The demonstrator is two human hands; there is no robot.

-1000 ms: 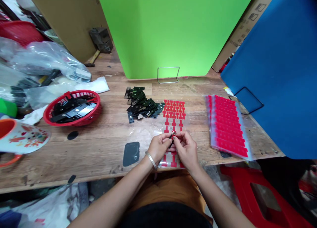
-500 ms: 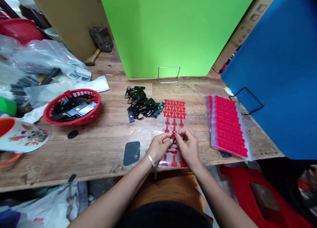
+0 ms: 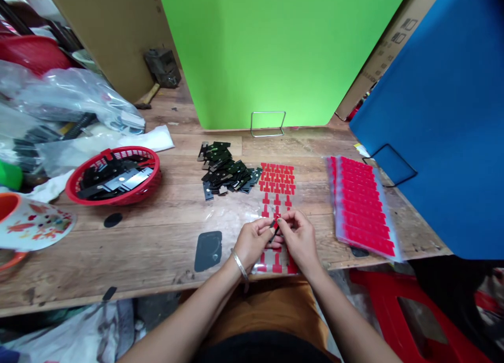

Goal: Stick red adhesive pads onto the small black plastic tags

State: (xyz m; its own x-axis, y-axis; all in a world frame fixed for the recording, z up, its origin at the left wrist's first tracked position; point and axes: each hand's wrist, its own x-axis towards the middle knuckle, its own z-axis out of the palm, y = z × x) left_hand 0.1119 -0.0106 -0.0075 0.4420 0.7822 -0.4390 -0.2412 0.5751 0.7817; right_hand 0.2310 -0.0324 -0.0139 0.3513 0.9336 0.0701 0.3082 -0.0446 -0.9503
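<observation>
My left hand (image 3: 252,243) is closed on a small black plate (image 3: 272,238), held at a slant above a clear sheet of red T-shaped stickers (image 3: 277,178). With thumb and forefinger, my right hand (image 3: 301,239) pinches a small red sticker (image 3: 276,222) against the plate's upper end. Part of the plate and sticker is hidden by my fingers. Just beyond my left hand lies a heap of flat black plates (image 3: 226,168). The sticker sheet's rows are partly covered by both hands.
A red basket (image 3: 114,197) of black and silvery plates stands left, near a flowered mug (image 3: 35,221). More red sticker sheets (image 3: 364,205) lie stacked at right. Green (image 3: 275,53) and blue (image 3: 444,132) boards rise behind. A dark flat pad (image 3: 208,251) lies left of my hands.
Both hands keep nearly the same pose on the plate and sticker, with only slight finger movement. The whole view has shifted a little, so things appear slightly lower.
</observation>
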